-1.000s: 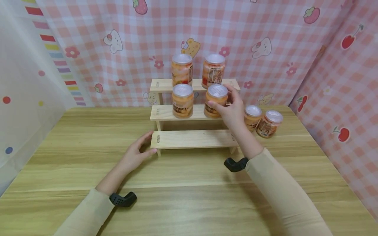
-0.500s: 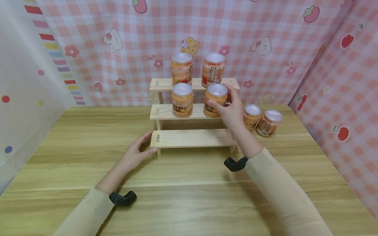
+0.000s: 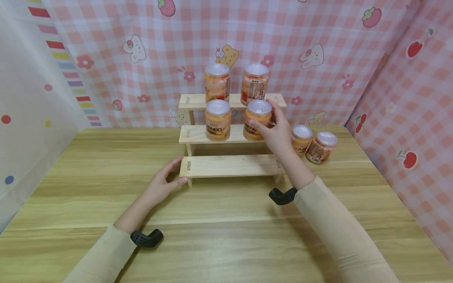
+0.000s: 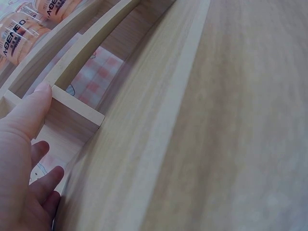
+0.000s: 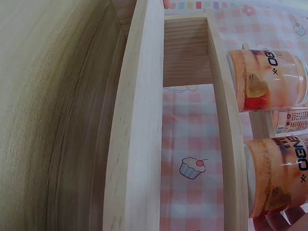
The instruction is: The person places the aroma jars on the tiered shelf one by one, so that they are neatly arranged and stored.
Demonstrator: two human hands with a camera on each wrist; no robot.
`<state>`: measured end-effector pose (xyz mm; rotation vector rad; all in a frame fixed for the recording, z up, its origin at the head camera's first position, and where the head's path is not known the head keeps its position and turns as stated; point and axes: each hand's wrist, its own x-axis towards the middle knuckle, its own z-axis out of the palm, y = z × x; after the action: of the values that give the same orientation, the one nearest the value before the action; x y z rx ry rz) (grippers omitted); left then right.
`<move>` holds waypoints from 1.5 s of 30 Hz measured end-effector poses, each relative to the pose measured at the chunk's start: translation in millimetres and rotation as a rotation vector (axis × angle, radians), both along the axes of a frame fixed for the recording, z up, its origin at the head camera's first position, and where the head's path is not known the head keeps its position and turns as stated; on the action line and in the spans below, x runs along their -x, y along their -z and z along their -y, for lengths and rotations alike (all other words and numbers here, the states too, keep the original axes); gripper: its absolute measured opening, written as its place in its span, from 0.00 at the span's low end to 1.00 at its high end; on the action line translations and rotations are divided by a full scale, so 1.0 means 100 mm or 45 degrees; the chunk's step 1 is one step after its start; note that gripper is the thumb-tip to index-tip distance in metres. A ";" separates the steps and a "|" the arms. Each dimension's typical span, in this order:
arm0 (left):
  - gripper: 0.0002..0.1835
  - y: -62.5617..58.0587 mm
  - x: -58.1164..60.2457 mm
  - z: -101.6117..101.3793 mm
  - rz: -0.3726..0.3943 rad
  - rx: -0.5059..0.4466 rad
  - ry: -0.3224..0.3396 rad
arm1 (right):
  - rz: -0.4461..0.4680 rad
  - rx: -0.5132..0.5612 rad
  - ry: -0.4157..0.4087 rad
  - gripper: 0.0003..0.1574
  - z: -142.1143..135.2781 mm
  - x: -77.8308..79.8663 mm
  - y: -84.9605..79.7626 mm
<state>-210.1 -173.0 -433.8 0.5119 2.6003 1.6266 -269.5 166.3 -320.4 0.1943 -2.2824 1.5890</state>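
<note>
A three-step wooden display rack (image 3: 231, 166) stands on the table. My left hand (image 3: 161, 187) holds the left end of its lowest step, thumb at the front corner and fingers around the side. In the left wrist view the thumb (image 4: 33, 108) presses the wood and the other fingers curl loosely below. My right hand (image 3: 281, 133) grips an orange-labelled jar (image 3: 254, 125) with a silver lid, upright at the right of the middle step. To its left on that step sits a matching jar (image 3: 217, 126). The right wrist view shows the gripped jar (image 5: 274, 178) against the step, fingertips underneath.
On the top step stand two more jars, the left jar (image 3: 216, 87) and the right jar (image 3: 254, 87). Another two, a nearer jar (image 3: 320, 151) and one partly behind my hand (image 3: 301, 140), stand on the table (image 3: 226, 236) right of the rack. A checked curtain (image 3: 152, 78) hangs behind.
The view shifts very slightly. Both hands keep their places, the right on the jar and the left on the rack, and the jars stay where they were.
</note>
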 end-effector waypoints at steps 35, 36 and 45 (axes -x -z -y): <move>0.40 -0.01 -0.02 0.00 -0.018 0.008 0.000 | -0.202 0.180 0.158 0.36 -0.74 -0.51 0.19; 0.40 -0.01 -0.02 0.00 -0.019 0.007 0.001 | -0.206 0.178 0.171 0.36 -0.80 -0.50 0.24; 0.40 0.00 -0.01 0.01 -0.022 0.008 -0.001 | -0.157 0.190 0.350 0.35 -1.19 -0.53 0.41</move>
<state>-208.7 -174.4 -433.7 0.5274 2.6169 1.6212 -216.9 285.4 -361.6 -0.0558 -1.9899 1.5483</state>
